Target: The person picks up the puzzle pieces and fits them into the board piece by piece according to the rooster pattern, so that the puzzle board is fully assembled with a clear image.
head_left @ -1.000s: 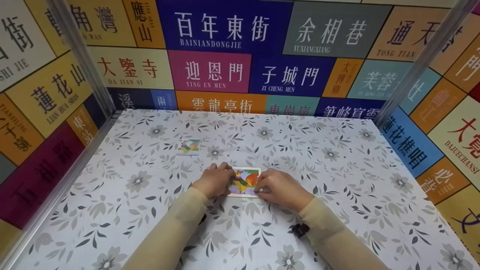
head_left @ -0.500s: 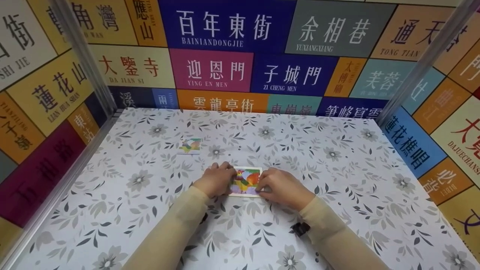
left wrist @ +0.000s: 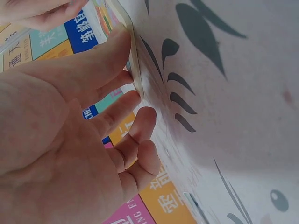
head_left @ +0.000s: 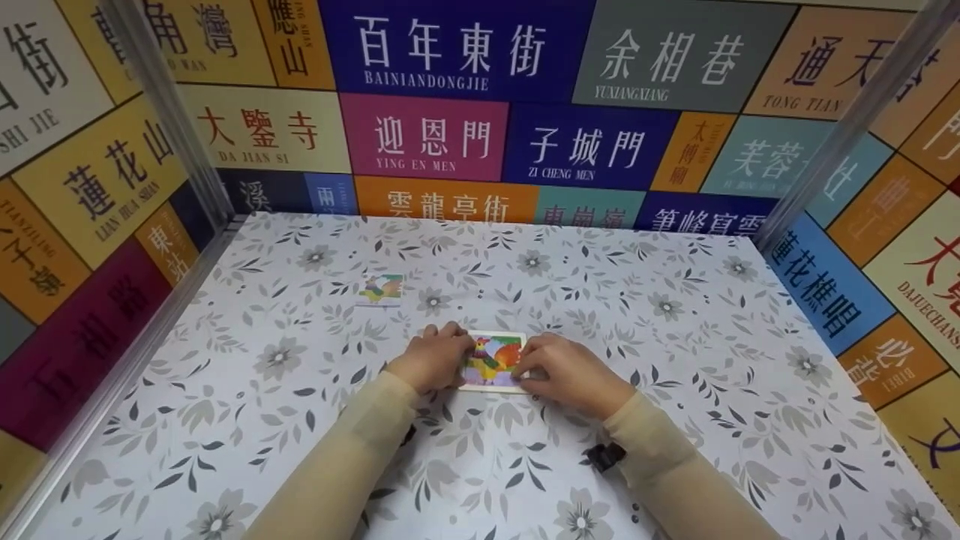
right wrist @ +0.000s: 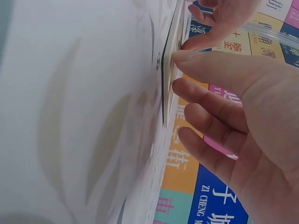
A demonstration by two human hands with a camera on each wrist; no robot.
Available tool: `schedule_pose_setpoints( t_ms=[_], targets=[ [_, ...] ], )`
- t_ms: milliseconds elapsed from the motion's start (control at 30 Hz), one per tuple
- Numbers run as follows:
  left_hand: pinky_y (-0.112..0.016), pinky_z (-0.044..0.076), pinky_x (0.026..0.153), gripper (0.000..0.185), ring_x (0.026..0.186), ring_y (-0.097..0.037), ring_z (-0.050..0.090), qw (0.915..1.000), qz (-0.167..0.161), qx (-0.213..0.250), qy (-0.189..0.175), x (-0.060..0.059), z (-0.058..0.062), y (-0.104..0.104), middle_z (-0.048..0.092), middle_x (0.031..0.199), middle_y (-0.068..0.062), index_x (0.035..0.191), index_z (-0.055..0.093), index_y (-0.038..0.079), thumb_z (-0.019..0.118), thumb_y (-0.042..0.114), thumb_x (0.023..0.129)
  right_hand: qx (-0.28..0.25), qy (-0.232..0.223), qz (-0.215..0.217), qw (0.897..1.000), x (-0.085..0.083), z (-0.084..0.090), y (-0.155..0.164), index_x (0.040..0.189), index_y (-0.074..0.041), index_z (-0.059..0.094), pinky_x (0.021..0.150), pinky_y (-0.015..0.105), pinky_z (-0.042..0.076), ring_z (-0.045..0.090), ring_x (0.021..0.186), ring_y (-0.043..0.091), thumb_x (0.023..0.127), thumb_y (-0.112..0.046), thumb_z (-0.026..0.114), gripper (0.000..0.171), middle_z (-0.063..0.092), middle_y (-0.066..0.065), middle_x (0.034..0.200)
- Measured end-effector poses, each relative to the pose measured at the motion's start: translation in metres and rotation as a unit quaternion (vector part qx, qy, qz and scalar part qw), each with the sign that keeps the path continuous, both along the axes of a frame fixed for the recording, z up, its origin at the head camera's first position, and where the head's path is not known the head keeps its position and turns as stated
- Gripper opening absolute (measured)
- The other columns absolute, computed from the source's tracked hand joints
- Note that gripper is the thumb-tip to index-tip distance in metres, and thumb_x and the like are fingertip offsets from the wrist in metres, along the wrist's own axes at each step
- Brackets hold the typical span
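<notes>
A small flat jigsaw puzzle with a colourful rooster picture and a pale frame lies on the table in the head view. My left hand holds its left edge. In the left wrist view, that thumb is against the frame's side, the index finger reaches behind it, and the other fingers are loosely bent. On the opposite side, my right hand pinches the right edge between thumb and index finger. The right wrist view shows the puzzle edge-on, with the right thumb on its rim.
A small card with a similar, paler rooster picture lies farther back on the left. White floral paper covers the table. Panels of street names stand at the back and sides, with clear corner posts. A black wrist device sits below the right sleeve.
My right hand has shifted very slightly to the right along the puzzle's right side. My left hand, the puzzle and the card stay in place; the head view moves a little.
</notes>
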State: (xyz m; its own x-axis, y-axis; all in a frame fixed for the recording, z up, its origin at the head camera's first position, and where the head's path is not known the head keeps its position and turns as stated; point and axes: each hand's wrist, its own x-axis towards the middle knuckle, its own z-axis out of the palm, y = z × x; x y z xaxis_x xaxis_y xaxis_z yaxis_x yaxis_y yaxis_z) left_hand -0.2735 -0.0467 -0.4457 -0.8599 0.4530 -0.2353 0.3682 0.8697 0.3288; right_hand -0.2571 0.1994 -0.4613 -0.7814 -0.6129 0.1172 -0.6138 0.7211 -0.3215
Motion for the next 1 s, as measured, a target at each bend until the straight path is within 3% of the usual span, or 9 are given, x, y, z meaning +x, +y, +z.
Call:
schedule_pose_setpoints(
  t_ms=[467,600,767,1000],
  targets=[
    [-0.053,0.039,0.115,0.070,0.136,-0.035,0.044,0.9999,0.004,-0.014,0.004,-0.004,-0.002,0.008,0.046,0.155,-0.010,0.152,0.048,0.018,0.081,0.016,0.090,-0.005,-0.016,0.010,1.000,-0.003,-0.003,0.000,0.096,-0.020,0.083,0.093,0.038,0.054,0.067,0.100,0.017,0.086,-0.015,0.082,0.011,0.075,-0.005,0.101],
    [-0.053,0.040,0.114,0.070,0.134,-0.034,0.046,0.9996,-0.003,-0.021,0.021,-0.006,-0.001,0.008,0.049,0.153,-0.009,0.149,0.051,0.018,0.083,0.017,0.087,-0.009,-0.020,0.005,1.000,-0.005,-0.002,0.000,0.097,-0.020,0.083,0.092,0.038,0.054,0.067,0.098,0.016,0.086,-0.015,0.083,0.012,0.076,-0.006,0.099],
    [-0.053,0.038,0.116,0.081,0.137,-0.035,0.044,0.9998,-0.008,-0.012,0.011,-0.009,0.003,0.004,0.048,0.155,-0.010,0.155,0.045,0.016,0.086,0.019,0.085,-0.017,-0.025,-0.003,1.000,-0.006,-0.002,-0.003,0.099,-0.020,0.084,0.089,0.037,0.054,0.067,0.093,0.015,0.086,-0.014,0.082,0.013,0.076,-0.007,0.096],
    [-0.054,0.043,0.112,0.091,0.136,-0.038,0.046,0.9991,-0.029,-0.021,0.022,-0.015,0.005,0.001,0.048,0.155,-0.013,0.158,0.039,0.011,0.088,0.026,0.082,-0.019,0.006,0.001,1.000,-0.003,-0.003,-0.004,0.097,-0.019,0.082,0.084,0.036,0.055,0.067,0.090,0.014,0.086,-0.018,0.083,0.011,0.076,-0.007,0.095]
  ],
)
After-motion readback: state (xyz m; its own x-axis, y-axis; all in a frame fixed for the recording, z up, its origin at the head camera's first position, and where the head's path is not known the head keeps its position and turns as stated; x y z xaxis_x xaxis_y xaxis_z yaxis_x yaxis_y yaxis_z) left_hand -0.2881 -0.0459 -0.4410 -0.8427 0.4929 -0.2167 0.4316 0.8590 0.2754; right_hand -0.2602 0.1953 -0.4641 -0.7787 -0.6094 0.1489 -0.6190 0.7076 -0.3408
